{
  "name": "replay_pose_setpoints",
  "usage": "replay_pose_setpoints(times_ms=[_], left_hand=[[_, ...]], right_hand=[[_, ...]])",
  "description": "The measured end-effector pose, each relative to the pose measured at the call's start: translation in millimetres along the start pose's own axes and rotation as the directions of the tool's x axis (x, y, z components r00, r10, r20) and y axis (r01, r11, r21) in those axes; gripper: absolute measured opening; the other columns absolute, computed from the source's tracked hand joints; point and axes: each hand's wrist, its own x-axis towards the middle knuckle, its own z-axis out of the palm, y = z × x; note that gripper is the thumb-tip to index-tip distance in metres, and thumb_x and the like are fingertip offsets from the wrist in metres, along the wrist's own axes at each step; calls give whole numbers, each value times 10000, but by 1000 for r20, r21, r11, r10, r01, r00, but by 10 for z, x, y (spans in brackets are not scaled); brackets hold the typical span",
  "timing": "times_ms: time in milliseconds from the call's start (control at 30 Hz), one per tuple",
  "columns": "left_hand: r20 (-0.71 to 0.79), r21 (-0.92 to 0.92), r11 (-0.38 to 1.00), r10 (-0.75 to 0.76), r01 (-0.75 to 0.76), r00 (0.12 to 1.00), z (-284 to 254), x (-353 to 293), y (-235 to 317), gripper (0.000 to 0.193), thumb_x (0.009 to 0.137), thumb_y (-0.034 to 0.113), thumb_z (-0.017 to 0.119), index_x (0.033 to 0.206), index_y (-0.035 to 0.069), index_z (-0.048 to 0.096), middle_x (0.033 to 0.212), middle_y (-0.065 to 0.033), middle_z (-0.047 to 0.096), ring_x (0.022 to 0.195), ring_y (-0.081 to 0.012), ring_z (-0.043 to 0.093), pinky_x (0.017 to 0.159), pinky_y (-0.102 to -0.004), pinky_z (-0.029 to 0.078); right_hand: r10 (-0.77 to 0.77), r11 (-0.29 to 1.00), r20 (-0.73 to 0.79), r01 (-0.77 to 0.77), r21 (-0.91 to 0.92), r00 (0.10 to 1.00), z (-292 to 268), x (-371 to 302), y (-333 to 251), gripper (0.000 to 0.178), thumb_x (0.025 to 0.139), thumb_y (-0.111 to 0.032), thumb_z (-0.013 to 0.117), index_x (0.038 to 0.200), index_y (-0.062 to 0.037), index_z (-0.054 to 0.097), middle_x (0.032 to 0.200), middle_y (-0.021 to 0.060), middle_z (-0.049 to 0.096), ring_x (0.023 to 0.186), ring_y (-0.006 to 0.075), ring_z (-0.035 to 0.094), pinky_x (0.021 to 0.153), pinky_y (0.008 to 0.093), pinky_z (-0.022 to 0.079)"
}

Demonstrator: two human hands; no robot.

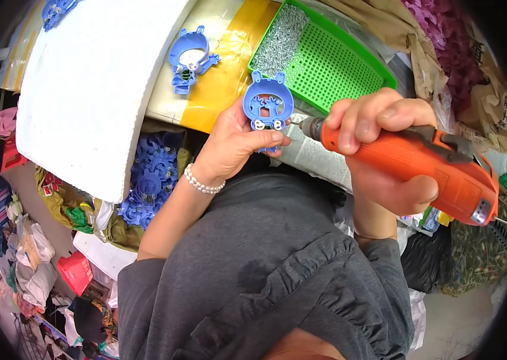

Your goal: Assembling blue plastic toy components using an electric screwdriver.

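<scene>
My left hand (246, 137) grips a blue plastic toy shell (251, 91) with two small ears, a round opening and little hand shapes inside. Two white ring-like parts sit at the shell's lower end, beside my thumb. In my right hand (379, 132) is an orange electric screwdriver (406, 162), held level with fingers wrapped over its body. Its thin bit points left toward the shell's lower end; whether the tip touches a screw is too small to tell. Another blue shell (190, 51) of the same kind lies beyond my left hand on the taped surface.
A green perforated basket (343, 66) holds a heap of small silver screws (280, 45) at its left end. A white foam board (94, 78) stands at left. Below it, a sack (106, 225) lies beside piled blue shells (150, 180). A power cord (503, 239) trails from the screwdriver.
</scene>
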Motion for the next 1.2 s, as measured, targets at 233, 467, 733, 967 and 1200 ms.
replay_pose_setpoints(times_ms=[233,467,733,967,1200], left_hand=[[17,0,999,44,-44,999,-23,10,-42,406,749,-18,653,1111,38,477,944,-70,609,752,-167,643,574,-246,541],[-13,11,999,52,-52,999,5,-3,-35,402,741,-36,654,1098,35,482,916,-66,610,745,-164,643,567,-243,541],[-50,-11,982,186,-187,981,38,16,-120,352,724,-59,656,1028,33,505,850,-52,618,705,-147,636,557,-240,521],[-97,-24,977,210,-213,973,58,33,-125,353,711,-73,653,1017,35,514,826,-47,621,704,-147,637,560,-247,520],[-59,-7,996,83,-84,995,45,0,-57,391,729,-37,649,1080,42,495,930,-72,607,759,-179,647,578,-268,538]], right_hand=[[36,998,1,-36,45,999,61,-44,67,618,771,-591,582,1063,-55,487,861,71,489,706,173,526,744,384,438],[52,998,-26,-51,32,998,96,-74,129,608,766,-578,598,1052,-51,493,860,73,491,699,176,528,737,382,435],[132,987,-128,-142,-77,983,196,-91,90,569,774,-555,602,1019,-53,494,827,73,494,668,178,517,684,374,431],[105,984,-78,-115,-137,991,209,-95,143,538,774,-528,617,1000,-55,497,801,71,496,652,177,508,644,360,434],[2,998,-126,6,65,992,25,34,60,602,782,-581,546,1017,-30,486,826,80,479,675,178,506,679,368,428]])
